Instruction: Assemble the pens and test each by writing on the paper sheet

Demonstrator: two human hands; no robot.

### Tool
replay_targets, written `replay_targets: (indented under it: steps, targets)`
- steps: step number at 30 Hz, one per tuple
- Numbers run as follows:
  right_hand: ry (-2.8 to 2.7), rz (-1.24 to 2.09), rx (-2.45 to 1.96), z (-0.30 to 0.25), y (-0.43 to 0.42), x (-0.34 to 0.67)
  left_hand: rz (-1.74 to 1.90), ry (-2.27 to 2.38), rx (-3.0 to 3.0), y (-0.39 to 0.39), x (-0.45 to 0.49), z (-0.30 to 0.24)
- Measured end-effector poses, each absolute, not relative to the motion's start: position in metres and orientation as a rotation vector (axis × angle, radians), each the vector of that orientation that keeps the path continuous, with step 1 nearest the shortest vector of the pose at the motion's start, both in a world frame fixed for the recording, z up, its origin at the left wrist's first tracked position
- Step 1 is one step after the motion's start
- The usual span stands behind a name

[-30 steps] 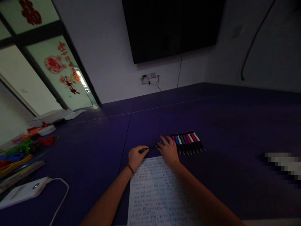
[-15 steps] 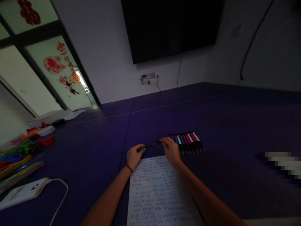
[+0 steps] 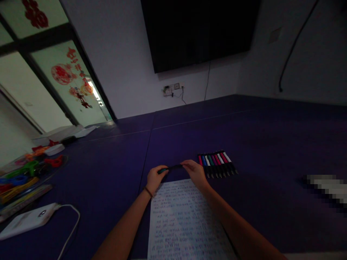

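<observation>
A green-and-black pen (image 3: pixel 171 168) is held level just above the dark purple table (image 3: pixel 114 162), beyond the top edge of a handwritten sheet of paper (image 3: pixel 184 224). My left hand (image 3: pixel 155 178) is closed round the pen's green end. Its black end is pinched by my right hand (image 3: pixel 195 173). A row of several coloured pens (image 3: pixel 217 163) lies side by side just right of my right hand.
At the left edge lie a white device with a cable (image 3: pixel 29 220), a ruler (image 3: pixel 24 202) and a pile of coloured plastic clips (image 3: pixel 24 169). A dark screen (image 3: pixel 197 32) hangs on the far wall above a socket (image 3: pixel 172 88).
My right hand went from lying open beside the pen's end to pinching it. The pen has been lifted and levelled between both hands.
</observation>
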State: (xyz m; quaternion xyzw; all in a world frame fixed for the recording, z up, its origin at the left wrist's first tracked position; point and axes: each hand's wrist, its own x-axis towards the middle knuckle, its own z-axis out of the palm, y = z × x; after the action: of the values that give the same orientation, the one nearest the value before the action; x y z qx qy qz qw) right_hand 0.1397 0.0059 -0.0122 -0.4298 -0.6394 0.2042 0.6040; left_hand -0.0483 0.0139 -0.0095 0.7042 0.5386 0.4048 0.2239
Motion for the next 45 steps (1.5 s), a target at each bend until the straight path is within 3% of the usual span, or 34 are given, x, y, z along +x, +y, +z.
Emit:
replay_targets:
  steps: [10,17,26,34,41,45]
  targets:
    - [-1.652,0.516,-1.023,-0.011,-0.005,0.126,0.931,1.436,2.079,0.001,-0.039,-0.002]
    - [-1.955,0.011,-1.354,-0.015,0.004,0.141,1.056,1.635,1.934,0.004,-0.040,-0.002]
    - [-2.123,-0.019,-1.540,-0.010,0.002,0.140,1.062,1.662,1.896,0.002,-0.038,0.001]
    - [-1.974,0.031,-1.597,-0.003,-0.003,0.139,1.051,1.676,1.888,0.002,-0.038,0.000]
    - [-1.511,0.448,-1.146,-0.006,0.001,0.139,1.064,1.592,1.901,0.005,-0.040,-0.005]
    - [-1.536,0.463,-1.054,-0.004,0.001,0.137,1.059,1.543,1.925,0.004,-0.040,-0.004]
